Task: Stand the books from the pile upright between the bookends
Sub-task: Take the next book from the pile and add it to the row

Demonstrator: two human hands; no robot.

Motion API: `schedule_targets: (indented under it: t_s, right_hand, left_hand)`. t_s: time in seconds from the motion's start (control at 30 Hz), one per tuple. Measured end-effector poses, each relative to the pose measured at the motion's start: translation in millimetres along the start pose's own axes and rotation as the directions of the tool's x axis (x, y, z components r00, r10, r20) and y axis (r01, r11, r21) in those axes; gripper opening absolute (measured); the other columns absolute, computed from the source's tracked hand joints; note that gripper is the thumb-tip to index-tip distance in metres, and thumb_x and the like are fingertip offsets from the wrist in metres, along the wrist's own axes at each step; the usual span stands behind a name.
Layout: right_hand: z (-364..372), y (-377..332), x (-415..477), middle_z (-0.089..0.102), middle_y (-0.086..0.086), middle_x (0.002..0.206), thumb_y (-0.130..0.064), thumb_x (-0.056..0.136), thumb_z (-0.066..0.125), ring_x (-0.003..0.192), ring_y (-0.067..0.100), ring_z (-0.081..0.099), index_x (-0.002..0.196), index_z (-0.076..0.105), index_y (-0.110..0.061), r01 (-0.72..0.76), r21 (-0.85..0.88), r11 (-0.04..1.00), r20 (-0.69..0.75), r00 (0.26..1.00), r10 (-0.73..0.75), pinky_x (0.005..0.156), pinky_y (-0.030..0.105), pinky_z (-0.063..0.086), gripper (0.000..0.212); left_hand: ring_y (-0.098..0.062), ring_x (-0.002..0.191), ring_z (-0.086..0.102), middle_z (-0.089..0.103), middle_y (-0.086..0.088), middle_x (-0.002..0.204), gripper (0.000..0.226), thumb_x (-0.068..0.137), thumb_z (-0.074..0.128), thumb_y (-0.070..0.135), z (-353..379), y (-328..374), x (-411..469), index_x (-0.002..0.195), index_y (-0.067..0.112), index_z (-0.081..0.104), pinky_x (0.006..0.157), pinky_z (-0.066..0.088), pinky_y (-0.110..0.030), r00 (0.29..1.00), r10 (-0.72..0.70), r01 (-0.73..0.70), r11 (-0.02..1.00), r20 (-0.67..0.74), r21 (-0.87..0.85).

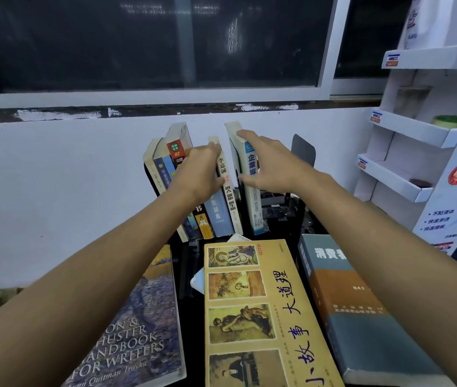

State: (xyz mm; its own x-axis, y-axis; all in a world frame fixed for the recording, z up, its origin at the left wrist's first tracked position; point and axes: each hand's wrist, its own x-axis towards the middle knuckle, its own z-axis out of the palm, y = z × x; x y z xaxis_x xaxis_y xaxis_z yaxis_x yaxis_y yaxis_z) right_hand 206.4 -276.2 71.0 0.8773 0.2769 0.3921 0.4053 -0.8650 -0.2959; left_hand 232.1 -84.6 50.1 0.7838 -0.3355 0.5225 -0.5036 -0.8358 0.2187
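A writers' handbook (138, 331) lies flat, near left. The left hand (196, 174) presses straight fingers on the row of standing books (161, 169). A yellow book (249, 303) lies flat. The right hand (272, 163) has finger and thumb clamped on a tall blue book (253, 208), which stands upright beside the row. A dark bookend (303, 149) stands far right.

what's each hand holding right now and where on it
The right hand grips the blue-and-white book at the upper spine, fingers over its top edge. The left hand only presses against the spines of the leaning books.
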Motion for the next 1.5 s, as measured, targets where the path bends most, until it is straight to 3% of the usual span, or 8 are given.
schedule_targets:
  t_s: [0.1,0.2,0.63,0.97,1.2,1.33,1.4,1.5]
  right_hand:
    - [-7.8,6.3,-3.2,0.048,0.003,0.139,-0.025,0.081,0.084,0.117,0.022,0.052,0.154,0.011,-0.039,0.017,-0.024,1.0,0.11,0.994,-0.015,0.097,0.038,0.048,0.104]
    - [-5.8,8.8,-4.0,0.049,0.003,0.14,-0.02,0.083,0.083,0.119,0.023,0.053,0.152,0.012,-0.041,0.047,-0.057,0.997,0.06,0.997,-0.044,0.1,0.047,0.05,0.101]
    - [-1.8,-2.0,-7.3,0.05,0.001,0.14,-0.024,0.084,0.081,0.116,0.03,0.057,0.153,0.016,-0.035,0.037,-0.205,0.978,-0.046,0.998,-0.048,0.09,0.05,0.052,0.096]
    - [-0.9,-6.0,-13.2,0.047,0.004,0.14,-0.018,0.088,0.076,0.112,0.028,0.058,0.156,0.012,-0.032,0.043,-0.187,0.981,-0.024,0.999,-0.048,0.083,0.043,0.053,0.094]
    - [-10.2,-3.4,-20.0,0.05,0.002,0.139,-0.021,0.09,0.075,0.115,0.027,0.056,0.155,0.006,-0.037,0.047,-0.137,0.99,0.038,0.998,-0.042,0.089,0.051,0.054,0.096]
    - [-14.4,0.9,-30.9,0.044,0.003,0.149,-0.03,0.092,0.073,0.122,0.025,0.055,0.158,-0.003,-0.033,0.06,-0.116,0.991,0.046,0.997,-0.055,0.094,0.051,0.052,0.101]
    - [-14.9,5.1,-39.6,0.04,0.004,0.152,-0.035,0.092,0.072,0.127,0.022,0.052,0.159,-0.003,-0.03,0.042,-0.086,0.995,0.053,0.998,-0.038,0.102,0.049,0.048,0.1]
    - [-15.6,11.7,-55.5,0.037,0.003,0.154,-0.04,0.092,0.07,0.13,0.019,0.049,0.161,0.008,-0.022,-0.005,-0.065,0.998,0.089,0.996,0.01,0.109,0.046,0.043,0.095]
  left_hand:
    - [-0.031,0.101,0.065,0.068,-0.012,0.11,0.042,0.083,0.083,0.019,0.4,-0.2,0.4,0.116,0.01,0.058,0.08,0.06,-0.048,1.0,-0.004,0.004,1.0,-0.002,0.006]
    - [-0.031,0.1,0.065,0.068,-0.012,0.11,0.042,0.084,0.082,0.02,0.8,-0.3,0.2,0.116,0.011,0.057,0.08,0.06,-0.048,1.0,-0.006,0.006,1.0,-0.006,0.002]
    - [-0.03,0.099,0.066,0.068,-0.011,0.11,0.042,0.084,0.083,0.021,-1.7,2.4,-2.1,0.115,0.012,0.057,0.08,0.06,-0.048,1.0,0.006,-0.006,1.0,-0.004,-0.006]
    - [-0.029,0.102,0.064,0.067,-0.01,0.112,0.043,0.083,0.083,0.02,-6.1,5.6,-4.4,0.116,0.01,0.057,0.083,0.059,-0.047,1.0,0.014,-0.014,1.0,0.01,0.009]
    - [-0.026,0.101,0.06,0.062,-0.009,0.111,0.035,0.087,0.079,0.02,-16.1,11.7,-14.1,0.111,0.009,0.056,0.083,0.056,-0.042,0.999,0.035,-0.035,0.999,0.026,-0.017]
    - [-0.025,0.099,0.06,0.062,-0.007,0.108,0.029,0.089,0.076,0.02,-25.7,15.8,-30.2,0.108,0.01,0.057,0.082,0.053,-0.039,0.998,0.053,-0.05,0.996,0.031,-0.077]
    - [-0.029,0.112,0.06,0.063,-0.009,0.12,0.038,0.091,0.075,0.021,-30.3,18.0,-42.3,0.123,0.009,0.058,0.094,0.052,-0.042,0.998,0.05,-0.045,0.995,0.046,-0.094]
    - [-0.027,0.146,0.039,0.044,-0.01,0.157,0.071,0.094,0.072,0.027,-37.8,23.4,-63.2,0.154,0.007,0.04,0.119,0.032,-0.035,0.998,0.009,-0.002,0.995,0.067,-0.1]
